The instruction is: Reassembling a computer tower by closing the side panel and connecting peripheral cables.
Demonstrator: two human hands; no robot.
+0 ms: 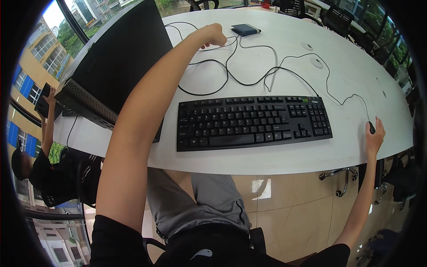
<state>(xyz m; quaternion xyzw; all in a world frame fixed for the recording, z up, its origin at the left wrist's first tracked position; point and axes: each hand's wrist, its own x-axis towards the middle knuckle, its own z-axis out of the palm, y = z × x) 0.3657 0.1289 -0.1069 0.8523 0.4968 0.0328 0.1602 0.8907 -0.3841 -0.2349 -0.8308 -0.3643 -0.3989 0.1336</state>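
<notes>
1. My left hand [214, 34] is stretched far across the white bench [284, 155], its fingers curled together into a loose fist on the black cable [231, 66] that loops over the surface; whether they actually pinch it, I cannot tell.
2. Just beyond that hand lies a small dark flat device [245, 29].
3. My right hand [374, 135] rests on the black mouse [372, 127] near the bench's right edge, fingers laid over it and closed lightly around its sides.
4. Between my hands sits a black keyboard [253, 122], near the front edge.
5. A black monitor [120, 58] stands to the left.
</notes>
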